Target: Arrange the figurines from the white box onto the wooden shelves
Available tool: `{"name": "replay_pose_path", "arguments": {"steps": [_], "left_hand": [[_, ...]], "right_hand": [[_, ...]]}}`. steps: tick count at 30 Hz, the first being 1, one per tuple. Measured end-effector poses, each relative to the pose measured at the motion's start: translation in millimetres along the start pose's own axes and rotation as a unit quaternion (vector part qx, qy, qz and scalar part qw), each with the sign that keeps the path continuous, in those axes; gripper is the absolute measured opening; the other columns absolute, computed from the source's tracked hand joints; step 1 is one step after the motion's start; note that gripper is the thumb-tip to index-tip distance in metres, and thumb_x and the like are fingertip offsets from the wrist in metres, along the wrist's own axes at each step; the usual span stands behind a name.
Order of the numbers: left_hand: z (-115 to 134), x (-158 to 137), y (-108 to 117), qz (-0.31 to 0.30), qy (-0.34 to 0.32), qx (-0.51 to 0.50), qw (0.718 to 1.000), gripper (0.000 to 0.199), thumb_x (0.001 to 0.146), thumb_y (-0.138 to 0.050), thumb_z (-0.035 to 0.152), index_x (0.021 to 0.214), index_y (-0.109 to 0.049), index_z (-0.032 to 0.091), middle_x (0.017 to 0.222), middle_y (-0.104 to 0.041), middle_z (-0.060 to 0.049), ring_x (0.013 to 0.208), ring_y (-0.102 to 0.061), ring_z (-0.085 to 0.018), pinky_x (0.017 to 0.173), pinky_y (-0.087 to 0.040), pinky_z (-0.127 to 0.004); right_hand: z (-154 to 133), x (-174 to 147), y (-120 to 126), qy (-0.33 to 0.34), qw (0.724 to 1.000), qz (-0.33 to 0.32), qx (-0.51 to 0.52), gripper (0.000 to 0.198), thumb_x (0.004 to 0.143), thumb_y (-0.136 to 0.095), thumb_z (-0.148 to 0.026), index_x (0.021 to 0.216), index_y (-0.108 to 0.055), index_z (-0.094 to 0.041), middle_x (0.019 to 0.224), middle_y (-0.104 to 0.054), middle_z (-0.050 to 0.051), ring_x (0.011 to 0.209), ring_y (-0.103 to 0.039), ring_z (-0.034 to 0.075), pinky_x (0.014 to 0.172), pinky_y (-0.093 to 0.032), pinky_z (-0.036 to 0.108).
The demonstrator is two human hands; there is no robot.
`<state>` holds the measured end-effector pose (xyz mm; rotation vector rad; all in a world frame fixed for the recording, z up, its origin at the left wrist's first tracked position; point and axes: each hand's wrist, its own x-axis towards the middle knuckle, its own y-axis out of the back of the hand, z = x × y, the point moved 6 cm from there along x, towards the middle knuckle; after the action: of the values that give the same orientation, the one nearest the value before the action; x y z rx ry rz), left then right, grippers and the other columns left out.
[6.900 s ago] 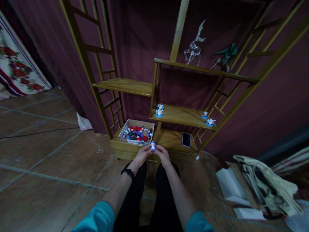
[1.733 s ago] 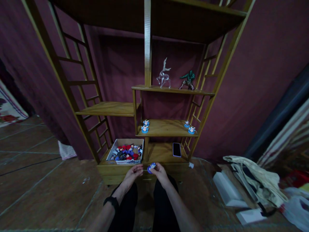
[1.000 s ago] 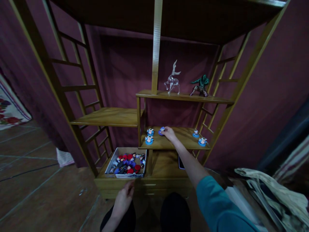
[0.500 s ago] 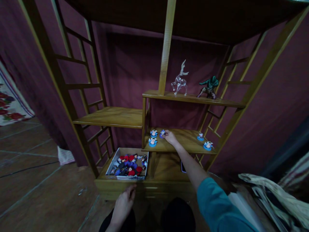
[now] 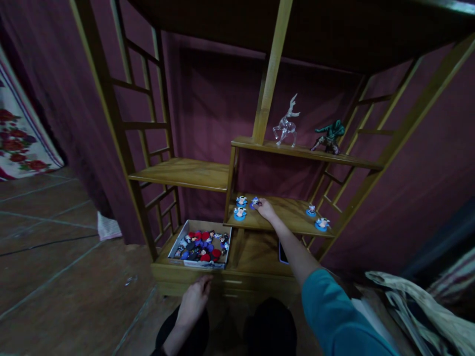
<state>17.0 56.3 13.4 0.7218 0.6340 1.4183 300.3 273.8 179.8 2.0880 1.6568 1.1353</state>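
On the low right shelf, my right hand (image 5: pixel 265 209) has its fingertips closed around a small blue-and-purple figurine (image 5: pixel 254 202), whose base is at the shelf surface. Just left of it stand two figurines on light-blue round bases, one at the back (image 5: pixel 241 200) and one in front (image 5: pixel 239 213). My left hand (image 5: pixel 195 298) hangs above my knee, before the cabinet's drawers, its fingers curled together with nothing visible in them. Beyond that hand, a shallow cardboard box (image 5: pixel 177 261) holds a jumble of figurines with red, blue and black bases.
Two more figurines (image 5: pixel 310 210) (image 5: pixel 322 224) stand at the shelf's right end. Above are a clear glass deer (image 5: pixel 285 129) and a green-hooded crouching figure (image 5: pixel 330 136). A wooden upright (image 5: pixel 272 74) divides the rack. A phone-like object (image 5: pixel 283 253) lies below; folded cloth (image 5: pixel 404 291) is at right.
The view has shifted, so the rack sits further right and slightly higher. My right hand stays at the same figurine, and my left hand remains low with curled fingers.
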Motion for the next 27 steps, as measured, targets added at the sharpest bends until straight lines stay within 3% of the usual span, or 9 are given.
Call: {"name": "replay_pose_path", "arguments": {"steps": [13, 17, 20, 23, 25, 27], "left_hand": [[-1.4, -3.7, 3.8, 0.010, 0.001, 0.022, 1.000, 0.030, 0.087, -0.036, 0.027, 0.103, -0.061, 0.021, 0.108, -0.065, -0.006, 0.097, -0.060, -0.018, 0.083, -0.041, -0.026], [-2.1, -3.3, 5.1, 0.005, 0.006, 0.018, 1.000, 0.029, 0.087, -0.038, 0.025, 0.103, -0.061, 0.020, 0.109, -0.064, -0.007, 0.098, -0.060, -0.018, 0.083, -0.040, -0.025], [-2.2, -3.6, 7.6, 0.012, -0.003, 0.014, 1.000, 0.028, 0.086, -0.038, 0.025, 0.103, -0.061, 0.020, 0.109, -0.064, -0.007, 0.096, -0.060, -0.017, 0.081, -0.041, -0.024], [-4.0, -5.2, 10.5, 0.025, -0.004, 0.014, 1.000, 0.027, 0.085, -0.040, 0.021, 0.102, -0.061, 0.020, 0.107, -0.065, -0.007, 0.095, -0.061, -0.017, 0.081, -0.040, -0.024], [-4.6, -6.6, 11.0, 0.026, 0.000, 0.013, 1.000, 0.028, 0.084, -0.040, 0.018, 0.102, -0.061, 0.020, 0.107, -0.065, -0.007, 0.095, -0.061, -0.017, 0.081, -0.040, -0.024], [-3.4, -7.8, 10.3, 0.023, 0.002, 0.010, 1.000, 0.029, 0.083, -0.039, 0.016, 0.103, -0.061, 0.020, 0.108, -0.064, -0.007, 0.095, -0.060, -0.017, 0.081, -0.040, -0.024]], "right_hand": [[-7.5, -7.5, 1.1, -0.012, 1.000, 0.006, -0.001, 0.010, 0.066, -0.057, -0.026, 0.072, -0.059, -0.019, 0.069, -0.057, -0.001, 0.066, -0.052, 0.015, 0.070, -0.042, 0.028], [-9.6, -9.5, 2.3, -0.025, 0.999, -0.011, 0.044, 0.024, 0.065, -0.057, -0.021, 0.089, -0.060, -0.019, 0.077, -0.062, 0.000, 0.071, -0.056, 0.015, 0.074, -0.044, 0.029], [-14.4, -18.5, 13.6, -0.028, 0.994, 0.023, 0.100, 0.036, 0.065, -0.055, -0.016, 0.101, -0.058, -0.017, 0.090, -0.064, 0.004, 0.079, -0.058, 0.015, 0.081, -0.045, 0.031], [-28.1, -50.4, 31.8, 0.008, 0.984, 0.108, 0.138, 0.038, 0.067, -0.049, -0.015, 0.105, -0.057, -0.016, 0.104, -0.062, 0.008, 0.089, -0.058, 0.016, 0.086, -0.044, 0.033], [-39.2, -88.0, 37.6, 0.037, 0.973, 0.158, 0.162, 0.037, 0.071, -0.044, -0.016, 0.106, -0.056, -0.018, 0.107, -0.060, 0.009, 0.091, -0.057, 0.017, 0.085, -0.044, 0.033], [-48.1, -132.8, 30.6, 0.054, 0.968, 0.166, 0.178, 0.032, 0.073, -0.042, -0.018, 0.101, -0.059, -0.019, 0.102, -0.061, 0.008, 0.091, -0.057, 0.018, 0.084, -0.045, 0.034]]}}
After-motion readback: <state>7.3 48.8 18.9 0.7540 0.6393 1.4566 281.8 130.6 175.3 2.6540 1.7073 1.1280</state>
